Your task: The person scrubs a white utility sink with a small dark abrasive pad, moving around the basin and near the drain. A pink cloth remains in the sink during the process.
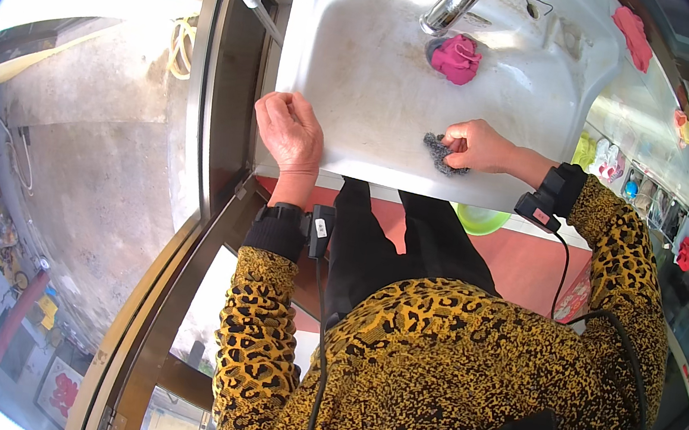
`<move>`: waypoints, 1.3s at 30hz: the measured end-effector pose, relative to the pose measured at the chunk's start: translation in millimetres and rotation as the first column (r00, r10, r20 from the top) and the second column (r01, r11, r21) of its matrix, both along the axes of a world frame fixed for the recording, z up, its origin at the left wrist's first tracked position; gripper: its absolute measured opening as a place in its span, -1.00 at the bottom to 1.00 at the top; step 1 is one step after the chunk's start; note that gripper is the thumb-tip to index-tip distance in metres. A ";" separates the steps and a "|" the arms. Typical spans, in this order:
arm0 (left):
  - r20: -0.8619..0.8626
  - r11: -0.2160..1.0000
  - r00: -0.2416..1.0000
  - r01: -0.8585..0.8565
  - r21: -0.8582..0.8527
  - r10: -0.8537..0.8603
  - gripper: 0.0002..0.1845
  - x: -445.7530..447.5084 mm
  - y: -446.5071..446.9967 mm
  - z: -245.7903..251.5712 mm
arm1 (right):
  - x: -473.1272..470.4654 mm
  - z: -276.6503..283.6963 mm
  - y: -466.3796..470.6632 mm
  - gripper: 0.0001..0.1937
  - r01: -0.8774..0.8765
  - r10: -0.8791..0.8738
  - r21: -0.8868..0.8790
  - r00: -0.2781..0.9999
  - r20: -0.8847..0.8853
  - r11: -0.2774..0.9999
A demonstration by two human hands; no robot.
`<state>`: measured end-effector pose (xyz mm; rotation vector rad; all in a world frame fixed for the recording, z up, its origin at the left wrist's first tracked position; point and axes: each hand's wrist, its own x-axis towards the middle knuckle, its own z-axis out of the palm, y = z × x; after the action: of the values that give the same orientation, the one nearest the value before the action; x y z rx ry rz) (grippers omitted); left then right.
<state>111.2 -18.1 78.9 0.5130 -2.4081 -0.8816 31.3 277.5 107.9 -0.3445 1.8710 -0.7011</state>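
A white ceramic sink [373,95] with brownish stains lies in front of me. My right hand [478,145] grips a grey mesh scouring pad [440,156] against the basin near its front edge. Over the left front rim rests my left hand [290,129], its fingers curled; whether anything is inside them cannot be seen. A bunched pink cloth [456,59] sits in the basin just below the end of the chrome faucet [443,12]. No running water shows.
A metal-framed window or door [210,93] stands close on the left. Another pink cloth [632,37] lies beyond the right rim. Below the front edge, a green basin [482,220] is partly visible. Cables run from the devices on both my wrists.
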 end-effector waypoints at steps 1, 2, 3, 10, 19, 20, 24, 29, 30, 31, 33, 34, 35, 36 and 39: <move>0.004 1.000 1.000 0.004 -0.002 -0.004 -0.92 -0.1 0.1 0.8 | 1.3 -1.7 -0.3 -0.70 0.000 -0.005 -0.124 0.999 -0.037 0.992; 0.008 1.000 1.000 0.003 -0.001 -0.003 -0.92 -0.3 0.4 1.5 | 3.8 -4.4 -5.8 -0.70 -0.015 0.005 -0.162 0.998 -0.060 0.987; -0.014 1.000 1.000 0.007 -0.019 -0.007 -0.92 -1.2 0.4 2.3 | 5.0 -7.5 -14.7 -0.70 -0.032 0.018 -0.170 0.996 -0.082 0.985; -0.016 1.000 1.000 0.012 -0.027 -0.012 -0.91 -4.6 -2.2 11.3 | -14.6 -39.1 -98.2 -0.76 -0.049 -0.022 -0.215 0.948 -0.317 0.975; -0.030 1.000 1.000 0.006 -0.006 -0.006 -0.90 -9.7 -3.9 22.5 | -90.4 -81.7 -98.3 -0.70 0.028 -0.077 -0.079 0.684 -0.725 0.996; -0.028 1.000 1.000 -0.004 0.010 0.004 -0.90 -10.2 -3.3 23.0 | -91.4 -82.3 -100.1 -0.70 0.103 -0.118 -0.065 0.683 -0.721 0.993; -0.025 1.000 1.000 0.003 0.006 -0.002 -0.91 -12.9 -3.4 21.6 | -73.9 -73.8 -133.4 -0.69 0.320 -0.300 -0.080 0.732 -0.612 0.944; 0.012 1.000 1.000 -0.002 0.010 0.002 -0.91 -12.2 -4.6 18.1 | -38.3 -55.4 -176.3 -0.70 0.327 -0.478 -0.385 0.775 -0.414 0.863; 0.006 1.000 1.000 0.003 -0.008 -0.003 -0.91 -12.0 -4.8 18.2 | -37.0 -55.1 -178.8 -0.69 0.300 -0.485 -0.442 0.778 -0.400 0.845; 0.001 1.000 1.000 0.009 -0.021 -0.009 -0.91 -12.4 -4.8 18.7 | -39.5 -55.7 -176.1 -0.69 0.315 -0.480 -0.406 0.772 -0.416 0.858; -0.002 1.000 1.000 0.015 -0.024 -0.015 -0.90 -11.2 -3.9 20.2 | -49.3 -61.7 -166.9 -0.69 0.314 -0.491 -0.408 0.737 -0.465 0.857; 0.000 1.000 1.000 0.018 -0.015 -0.018 -0.90 -10.8 -3.4 21.1 | -60.3 -66.9 -163.1 -0.68 0.381 -0.465 -0.268 0.685 -0.561 0.885; -0.002 1.000 1.000 0.020 -0.002 -0.020 -0.90 -11.5 -3.3 22.2 | -71.5 -71.2 -156.7 -0.68 0.397 -0.488 -0.287 0.646 -0.587 0.872; -0.012 1.000 1.000 0.020 -0.010 -0.020 -0.90 -13.1 -3.4 22.5 | -81.1 -74.5 -150.2 -0.67 0.425 -0.495 -0.268 0.628 -0.600 0.864; -0.009 1.000 1.000 0.024 -0.012 -0.024 -0.90 -13.2 -1.8 22.3 | -89.5 -78.6 -146.5 -0.68 0.472 -0.490 -0.197 0.650 -0.581 0.859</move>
<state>98.1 -19.9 101.2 0.4755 -2.4146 -0.8774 -58.2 131.0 29.3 -0.0752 2.6390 -1.0675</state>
